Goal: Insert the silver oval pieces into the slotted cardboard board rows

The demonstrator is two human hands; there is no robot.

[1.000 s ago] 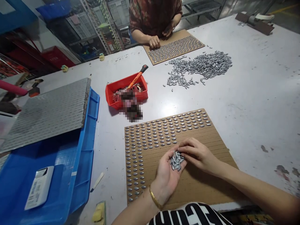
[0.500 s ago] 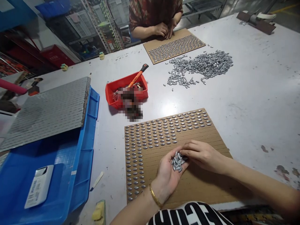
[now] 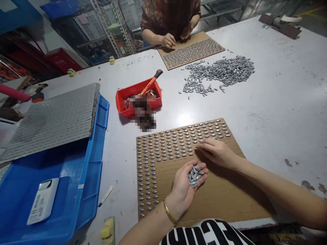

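Observation:
My left hand [image 3: 184, 182] is palm up and cupped over the cardboard sheet, holding a small heap of silver oval pieces [image 3: 195, 175]. My right hand [image 3: 216, 151] is just above and to the right of it, at the end of the placed rows, with its fingertips pinched together low over the cardboard. Whatever those fingertips hold is too small to make out. The cardboard sheet [image 3: 178, 204] bears rows of silver ovals along its far edge and left side.
Across the table, a person's hands [image 3: 169, 41] work at a second cardboard sheet [image 3: 201, 35]. A loose pile of silver ovals [image 3: 230, 69] lies nearby. A red bin [image 3: 121, 102] holds an orange-handled tool. At left, a blue crate [image 3: 89, 183] carries a grey sheet [image 3: 56, 115].
My right hand has moved from the pieces in my left palm up to the cardboard rows. The fingers of my left hand have spread a little. The other person's hands have moved apart.

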